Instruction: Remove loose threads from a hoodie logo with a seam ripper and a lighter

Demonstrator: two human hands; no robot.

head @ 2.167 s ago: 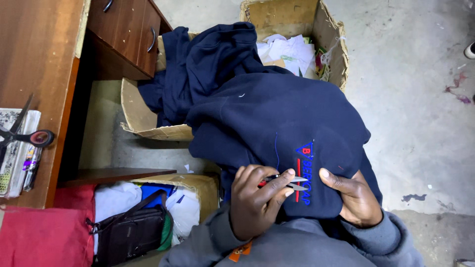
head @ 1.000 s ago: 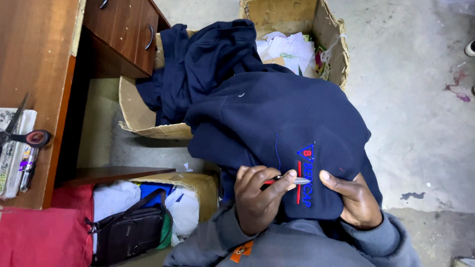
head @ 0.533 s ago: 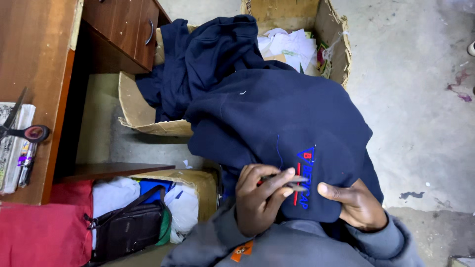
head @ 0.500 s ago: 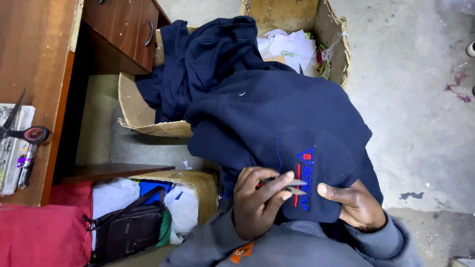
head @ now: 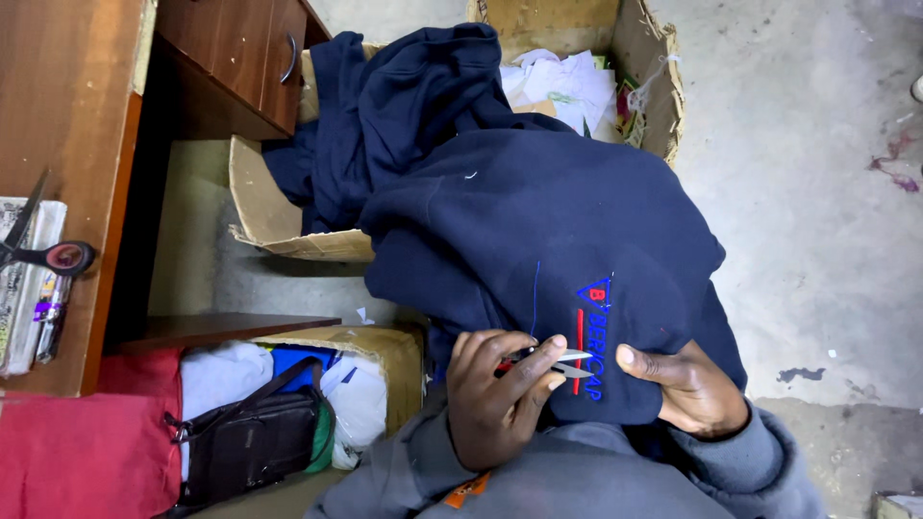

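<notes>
A cardboard box (head: 288, 231) on the floor beside the wooden desk (head: 67, 125) is holding a bundle of dark navy cloth (head: 404, 106) that is spilling over its edge, and a second cardboard box (head: 644, 67) farther off is holding white crumpled scraps (head: 562, 86). A third carton (head: 385, 351), under the desk's shelf, is sitting packed with white and blue cloth, with a black bag (head: 250, 437) leaning against its front. The navy garment (head: 538, 240) is lying draped over the person's lap, its blue and red embroidery (head: 591, 336) turned up between the hands. The left hand (head: 495, 404) is gripping small thread snips (head: 562, 363), fingers closed around them, the blades pointing at the embroidery. The right hand (head: 687, 389) is pressing the fabric just beside the stitching, thumb flat on top; whether it is pinching the cloth I cannot tell. A loose blue thread (head: 536, 293) is trailing above the snips. Large scissors (head: 43, 250) are resting on the desk, well apart.
</notes>
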